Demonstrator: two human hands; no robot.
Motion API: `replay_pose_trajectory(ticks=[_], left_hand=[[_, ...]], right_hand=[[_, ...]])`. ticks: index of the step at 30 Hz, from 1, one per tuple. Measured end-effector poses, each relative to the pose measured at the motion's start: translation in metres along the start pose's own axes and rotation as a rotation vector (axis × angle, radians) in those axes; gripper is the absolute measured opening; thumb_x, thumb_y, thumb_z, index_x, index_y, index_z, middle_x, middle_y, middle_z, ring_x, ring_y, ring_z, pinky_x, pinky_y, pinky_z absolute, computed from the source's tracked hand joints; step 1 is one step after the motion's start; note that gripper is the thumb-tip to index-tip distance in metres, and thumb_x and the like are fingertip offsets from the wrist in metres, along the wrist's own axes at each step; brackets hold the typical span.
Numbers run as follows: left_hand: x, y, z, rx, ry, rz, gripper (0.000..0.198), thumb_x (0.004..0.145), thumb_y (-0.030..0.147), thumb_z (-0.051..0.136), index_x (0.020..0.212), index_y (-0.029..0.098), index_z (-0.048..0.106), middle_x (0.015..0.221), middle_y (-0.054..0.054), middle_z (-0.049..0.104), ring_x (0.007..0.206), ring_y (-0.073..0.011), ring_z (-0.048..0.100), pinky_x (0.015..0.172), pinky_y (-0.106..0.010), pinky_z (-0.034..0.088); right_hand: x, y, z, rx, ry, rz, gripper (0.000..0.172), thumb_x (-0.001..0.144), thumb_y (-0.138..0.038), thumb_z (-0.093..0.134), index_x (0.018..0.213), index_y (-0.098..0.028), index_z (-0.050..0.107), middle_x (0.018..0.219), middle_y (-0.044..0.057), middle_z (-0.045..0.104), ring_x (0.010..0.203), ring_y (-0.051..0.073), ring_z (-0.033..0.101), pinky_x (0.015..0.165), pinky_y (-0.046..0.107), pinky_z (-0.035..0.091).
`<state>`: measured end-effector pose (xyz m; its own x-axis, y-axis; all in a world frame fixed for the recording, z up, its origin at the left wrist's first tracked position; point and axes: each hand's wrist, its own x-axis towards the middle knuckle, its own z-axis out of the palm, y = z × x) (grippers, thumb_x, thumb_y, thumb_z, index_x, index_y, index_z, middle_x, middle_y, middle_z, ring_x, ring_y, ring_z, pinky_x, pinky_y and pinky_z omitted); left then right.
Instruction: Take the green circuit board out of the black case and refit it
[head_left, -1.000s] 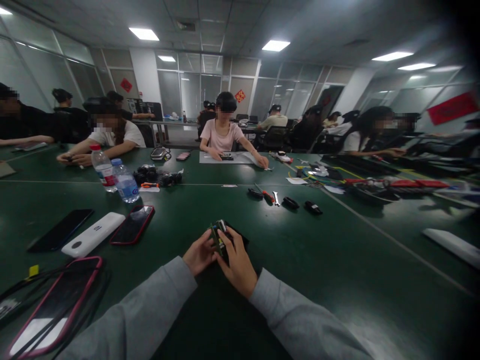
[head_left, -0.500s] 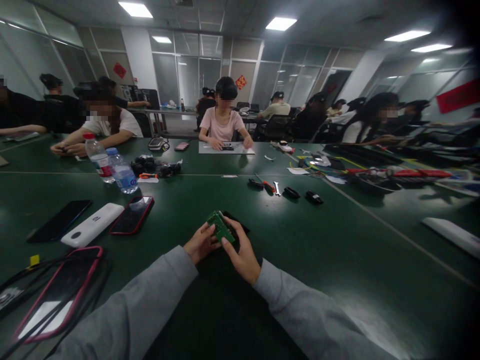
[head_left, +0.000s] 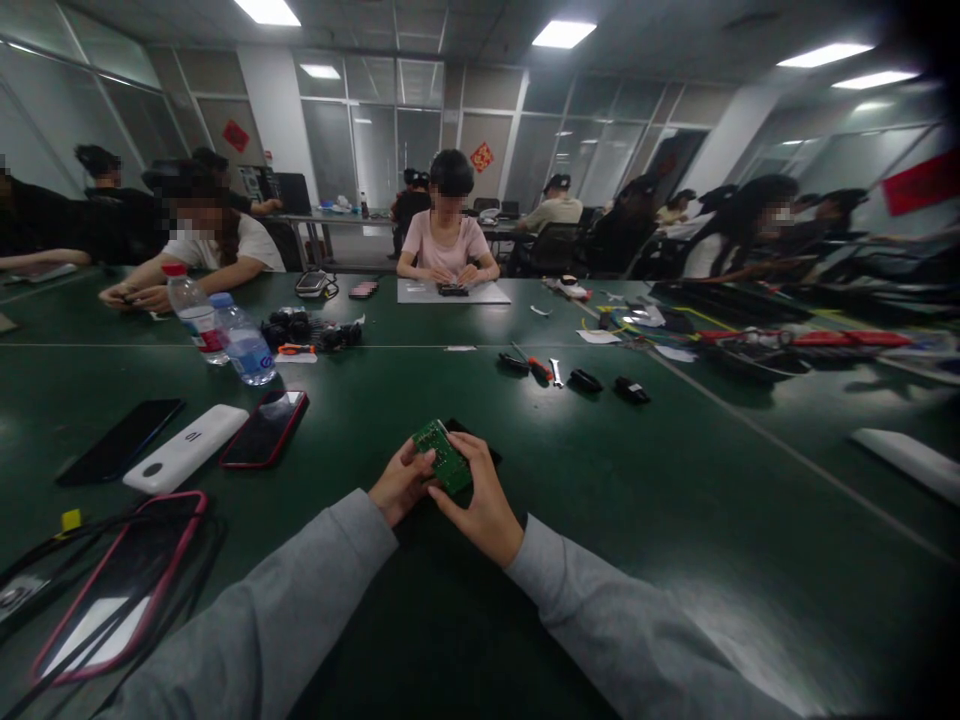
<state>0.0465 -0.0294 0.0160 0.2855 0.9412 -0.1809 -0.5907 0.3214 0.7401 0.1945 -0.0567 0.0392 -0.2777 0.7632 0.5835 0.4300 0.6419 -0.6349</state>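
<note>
Holding a green circuit board (head_left: 446,462) between them, both hands sit near the middle of the desk's (head_left: 637,470) near edge. The left hand (head_left: 405,482) pinches the board's left side, thumb laid on the soldered face; the right hand (head_left: 484,505) curves around its right side, fingers at the upper edge and thumb spread toward the lower one. The board is tilted, that face turned toward the wearer. A flat black piece (head_left: 456,426) shows partly behind the right fingers; whether it touches the board I cannot tell. Toward the desk's near left corner lie a pink-framed phone (head_left: 124,590) with cables across it, a white power bank (head_left: 186,450) and a red-edged phone (head_left: 265,430). Farther from the near edge, beyond the hands, a screwdriver (head_left: 538,368) and a wrench (head_left: 556,372) lie side by side. At the far edge, a person in pink (head_left: 446,245) sits facing this way, both hands on a small dark item.
</note>
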Motion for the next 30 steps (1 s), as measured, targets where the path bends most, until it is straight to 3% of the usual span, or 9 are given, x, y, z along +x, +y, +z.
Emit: replay_pose_trajectory(ticks=[9,15,21,26,30], left_hand=[[0.0,-0.001,0.003,0.045,-0.041,0.032,0.041,0.066,0.02,0.071,0.103,0.022,0.053,0.095,-0.002,0.06,0.083,-0.0155,0.06,0.071,-0.03,0.049],[0.001,-0.004,0.002,0.095,-0.023,0.069,0.042,0.064,0.02,0.073,0.1,0.021,0.053,0.095,-0.003,0.06,0.082,-0.0154,0.06,0.069,-0.028,0.049],[0.001,-0.006,0.001,0.08,-0.047,0.104,0.044,0.069,0.028,0.069,0.108,0.022,0.05,0.106,-0.008,0.058,0.089,-0.0199,0.061,0.075,-0.035,0.05],[0.003,-0.001,0.001,0.055,-0.002,0.087,0.045,0.078,0.042,0.056,0.116,0.02,0.047,0.113,-0.015,0.056,0.092,-0.0221,0.061,0.081,-0.039,0.049],[0.005,0.0,0.001,0.029,0.05,0.085,0.043,0.079,0.042,0.055,0.114,0.018,0.049,0.111,-0.014,0.058,0.09,-0.0208,0.062,0.08,-0.037,0.049]], right_hand=[[-0.002,0.008,0.004,-0.337,-0.012,0.029,0.067,0.075,-0.013,0.053,0.135,-0.019,0.026,0.126,0.011,0.04,0.117,0.023,0.04,0.099,0.042,0.039],[-0.003,0.006,0.006,-0.407,-0.017,0.046,0.069,0.076,-0.018,0.054,0.138,-0.018,0.022,0.122,0.011,0.046,0.111,0.023,0.045,0.094,0.042,0.042],[0.003,0.005,-0.001,-0.254,0.064,0.046,0.057,0.079,-0.017,0.05,0.132,-0.019,0.032,0.123,0.009,0.047,0.114,0.02,0.045,0.099,0.038,0.039],[0.02,0.025,-0.024,0.009,0.271,0.26,0.049,0.08,-0.031,0.054,0.124,-0.016,0.04,0.118,0.009,0.052,0.107,0.02,0.052,0.093,0.037,0.043],[0.029,0.042,-0.035,0.122,0.263,0.343,0.047,0.078,-0.036,0.055,0.119,-0.015,0.044,0.112,0.009,0.057,0.099,0.02,0.056,0.085,0.036,0.048]])
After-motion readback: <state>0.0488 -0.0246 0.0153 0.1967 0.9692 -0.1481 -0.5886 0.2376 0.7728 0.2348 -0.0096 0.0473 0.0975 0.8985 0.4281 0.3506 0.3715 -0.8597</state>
